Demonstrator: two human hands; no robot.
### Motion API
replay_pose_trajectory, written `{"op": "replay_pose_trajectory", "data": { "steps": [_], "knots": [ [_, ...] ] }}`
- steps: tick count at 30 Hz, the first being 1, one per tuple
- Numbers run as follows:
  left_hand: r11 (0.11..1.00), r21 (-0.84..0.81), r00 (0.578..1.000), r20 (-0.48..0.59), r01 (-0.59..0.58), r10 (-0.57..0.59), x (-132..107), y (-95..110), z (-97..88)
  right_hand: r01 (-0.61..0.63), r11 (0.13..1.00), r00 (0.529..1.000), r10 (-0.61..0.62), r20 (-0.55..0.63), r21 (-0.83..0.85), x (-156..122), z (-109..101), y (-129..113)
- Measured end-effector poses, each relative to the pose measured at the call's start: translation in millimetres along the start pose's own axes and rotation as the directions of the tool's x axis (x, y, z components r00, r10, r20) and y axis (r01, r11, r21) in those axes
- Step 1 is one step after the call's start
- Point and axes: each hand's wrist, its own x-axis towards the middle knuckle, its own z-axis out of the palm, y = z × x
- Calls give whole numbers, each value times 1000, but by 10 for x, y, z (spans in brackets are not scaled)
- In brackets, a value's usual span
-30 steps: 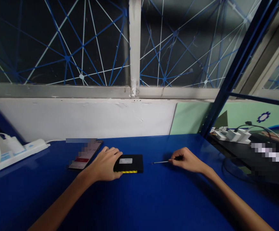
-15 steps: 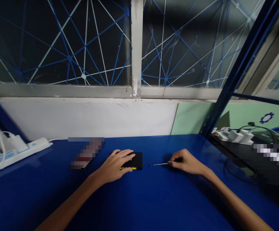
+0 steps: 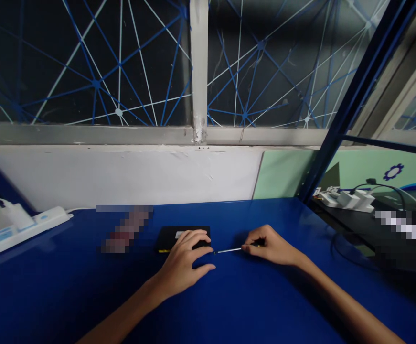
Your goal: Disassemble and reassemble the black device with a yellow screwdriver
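Note:
A flat black case with a pale label and a yellow strip along its front edge lies on the blue table. My left hand reaches over the case's right part, fingers spread, and hides some of it. One fingertip is close to the tip of a thin screwdriver; whether they touch I cannot tell. My right hand is closed round the screwdriver's handle, with the shaft pointing left. A tiny dark bit shows at the tip, too small to name.
A white power strip with a plugged-in charger lies at the left. Behind the case on its left is a blurred-out item. At the right, a dark surface carries another power strip and cables. A wall and window close off the back.
My left hand has slid right and toward me, uncovering more of the case. My right hand has moved left with the screwdriver, bringing its tip to the left fingers. The view has shifted slightly.

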Motion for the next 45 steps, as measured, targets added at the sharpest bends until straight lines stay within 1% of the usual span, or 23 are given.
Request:
{"op": "replay_pose_trajectory", "data": {
  "steps": [5, 9, 16, 23, 37, 45],
  "knots": [
    [998, -66, 997, -69, -21, 17, 3, 4, 46, 7, 1000, 1000, -7, 5, 5, 4, 43, -23],
    [996, -78, 995, -98, -36, 29, 12, 24, 58, 18, 1000, 1000, -18, 11, 7, 16, 81, -36],
    [997, -75, 994, -102, -36, 28, 20, 43, 47, 60, 998, 998, -59, 7, -22, 20, 96, -42],
    [998, -52, 994, -102, -45, 39, 35, 64, 25, 66, 995, 998, -67, -12, -77, 23, 75, -63],
    [998, 7, 994, -85, -62, 63, 9, 38, 51, 73, 992, 997, -74, -12, -104, 17, 77, -72],
    [989, 95, 990, -72, -111, 118, 3, 16, 57, 55, 970, 998, -63, -26, -235, 16, 63, -84]
  ]
}}
